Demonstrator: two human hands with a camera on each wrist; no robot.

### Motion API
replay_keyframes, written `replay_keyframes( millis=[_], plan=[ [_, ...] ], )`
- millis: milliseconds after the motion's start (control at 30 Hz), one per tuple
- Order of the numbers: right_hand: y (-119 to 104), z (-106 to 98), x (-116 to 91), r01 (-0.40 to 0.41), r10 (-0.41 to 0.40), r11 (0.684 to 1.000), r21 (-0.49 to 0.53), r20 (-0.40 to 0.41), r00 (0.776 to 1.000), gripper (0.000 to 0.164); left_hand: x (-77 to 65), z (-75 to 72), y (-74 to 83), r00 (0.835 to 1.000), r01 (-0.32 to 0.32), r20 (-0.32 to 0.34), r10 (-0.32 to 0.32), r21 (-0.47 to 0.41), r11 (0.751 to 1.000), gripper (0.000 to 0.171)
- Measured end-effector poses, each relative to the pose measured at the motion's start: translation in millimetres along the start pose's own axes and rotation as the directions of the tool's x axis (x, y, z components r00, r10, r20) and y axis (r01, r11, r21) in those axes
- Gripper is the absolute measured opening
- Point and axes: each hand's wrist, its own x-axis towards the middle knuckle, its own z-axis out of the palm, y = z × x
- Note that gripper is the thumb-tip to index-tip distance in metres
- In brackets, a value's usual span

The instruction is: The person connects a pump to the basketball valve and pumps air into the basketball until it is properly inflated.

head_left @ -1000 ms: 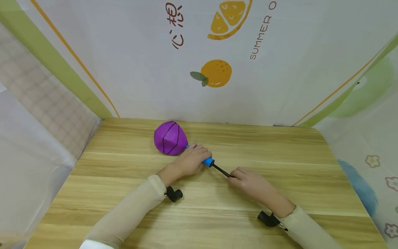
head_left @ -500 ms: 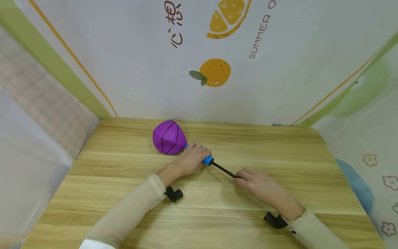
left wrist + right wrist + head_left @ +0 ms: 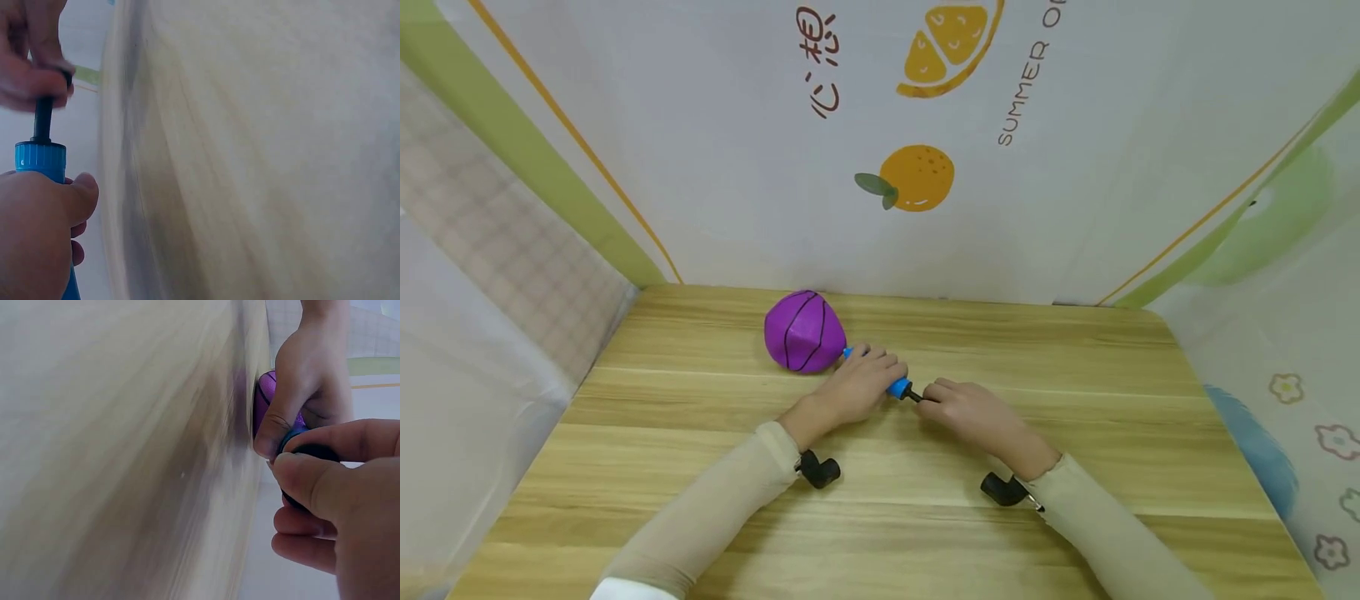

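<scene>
A purple ball (image 3: pixel 805 332) with black lines, dented and not fully round, lies on the wooden table at the back left. Against its right side is the tip of a ball pump, whose blue barrel (image 3: pixel 898 388) my left hand (image 3: pixel 859 387) grips, covering most of it. The left wrist view shows the thumb and fingers wrapped below the ribbed blue cap (image 3: pixel 40 156). My right hand (image 3: pixel 973 414) pinches the pump's black handle (image 3: pixel 317 452) between thumb and fingers. Only a short length of the black rod (image 3: pixel 43 119) shows between handle and barrel.
The wooden table (image 3: pixel 880 533) ends at a white curtain (image 3: pixel 737 183) printed with oranges and lettering. More cloth hangs along the left and right sides. A black wrist camera (image 3: pixel 820 469) sits at the left cuff, another black camera (image 3: pixel 1002 489) at the right.
My right hand first drew the pump handle out to the right, then pushed it back toward the barrel, shortening the exposed rod. My left hand and the ball stay nearly in place.
</scene>
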Motion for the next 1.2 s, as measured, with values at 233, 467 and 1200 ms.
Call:
replay_keyframes(
  millis=[233, 467, 1200],
  plan=[
    [2, 7, 15, -0.006, 0.006, 1.000, 0.023, -0.030, 1.000, 0.007, -1.5, -0.2, -4.3, 1.000, -0.004, -0.027, 0.003, -0.009, 1.000, 0.020],
    [-3, 1, 8, 0.006, -0.004, 1.000, 0.018, -0.080, 0.997, 0.015, -2.4, -1.6, -6.5, 0.999, -0.024, -0.035, 0.022, -0.059, 0.998, 0.018],
    [-21, -36, -58, -0.007, 0.004, 0.999, -0.043, -0.074, 0.997, 0.030, -1.5, 0.5, -6.6, 0.999, -0.007, -0.053, 0.004, -0.066, 0.998, 0.018]
  ],
)
